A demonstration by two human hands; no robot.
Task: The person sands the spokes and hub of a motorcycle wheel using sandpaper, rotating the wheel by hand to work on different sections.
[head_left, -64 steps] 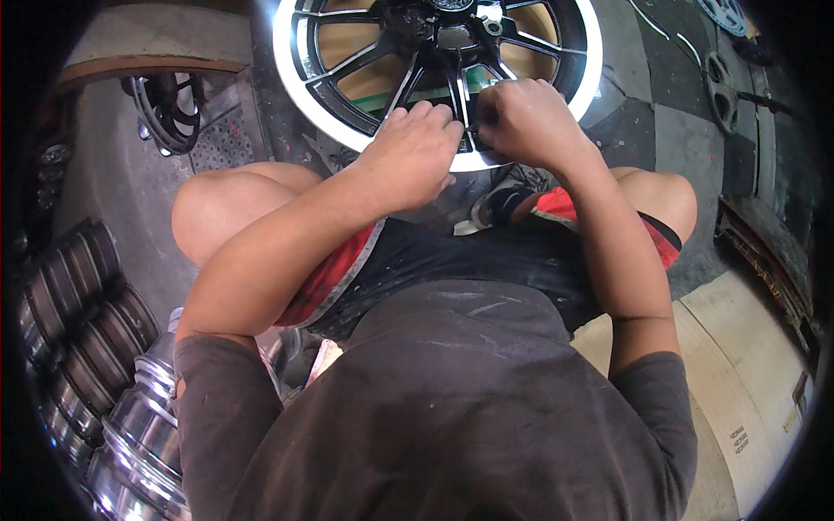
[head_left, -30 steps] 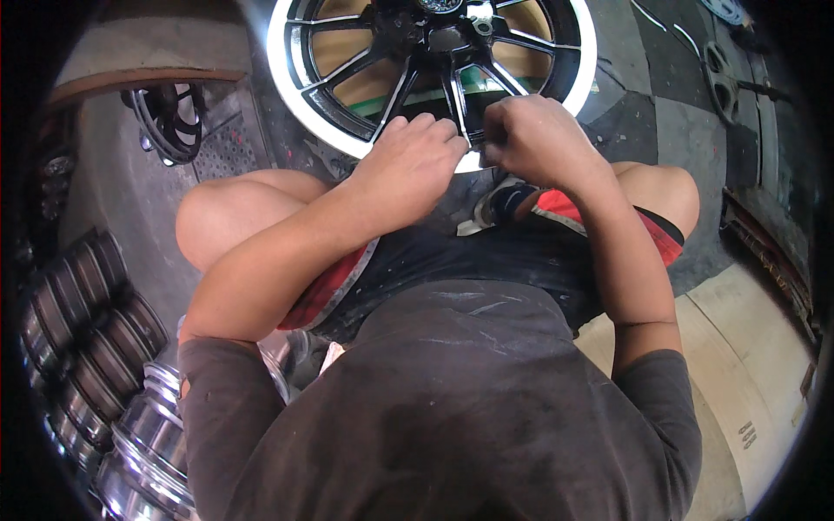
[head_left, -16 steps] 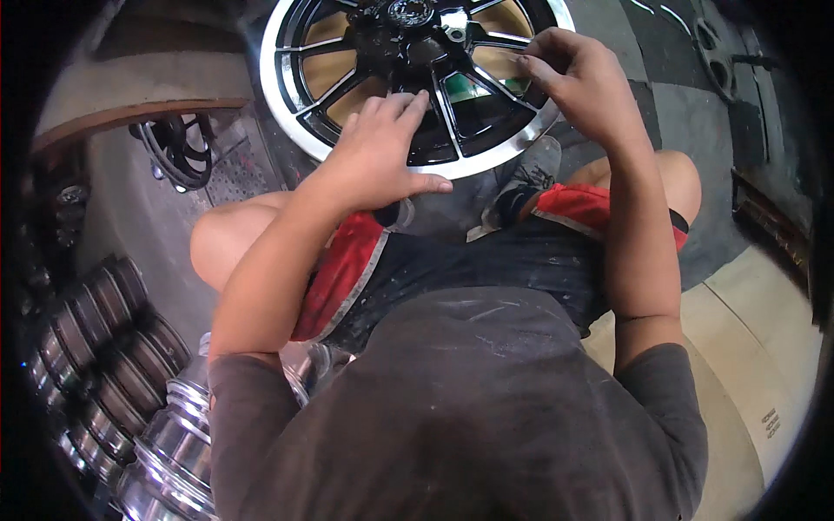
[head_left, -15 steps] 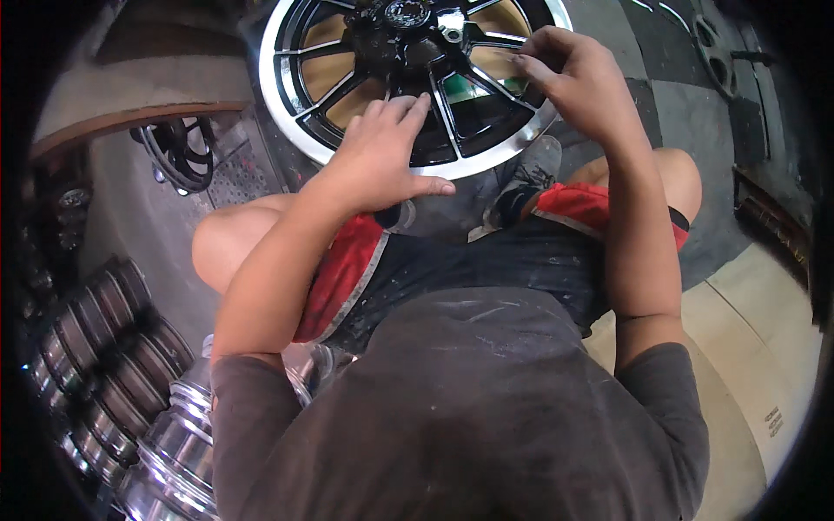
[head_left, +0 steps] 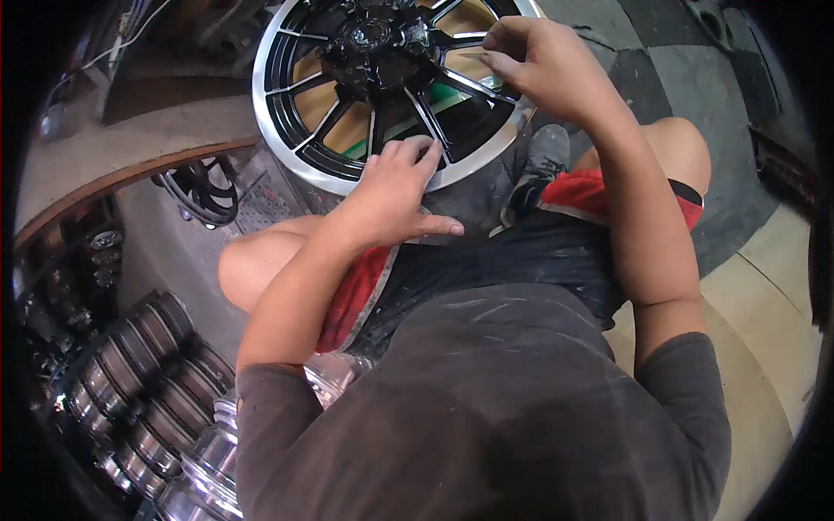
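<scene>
A wheel rim (head_left: pixel 378 74) with glossy black spokes, bright machined spoke edges and a silver outer lip lies in front of my knees. Its top edge runs out of view. My left hand (head_left: pixel 395 191) is at the near edge of the rim, fingers stretched over the lip and thumb held apart; nothing shows in it. Over the right side of the rim, my right hand (head_left: pixel 552 69) is closed in a pinch beside a spoke. Whatever sits between its fingertips, if anything, is too small to name. Tan and green surfaces show through the spoke gaps.
Stacked metallic rims (head_left: pixel 130 365) stand at lower left, with shiny silver ones (head_left: pixel 204 469) beside my left arm. A curved-edge tabletop (head_left: pixel 61 178) is at upper left, and another black wheel (head_left: pixel 204 195) sits under its edge. Pale board (head_left: pixel 756 295) lies at right.
My left hand has drawn back across the spokes to the rim's near edge. My right hand keeps its pinch above the right side. The whole view has shifted slightly.
</scene>
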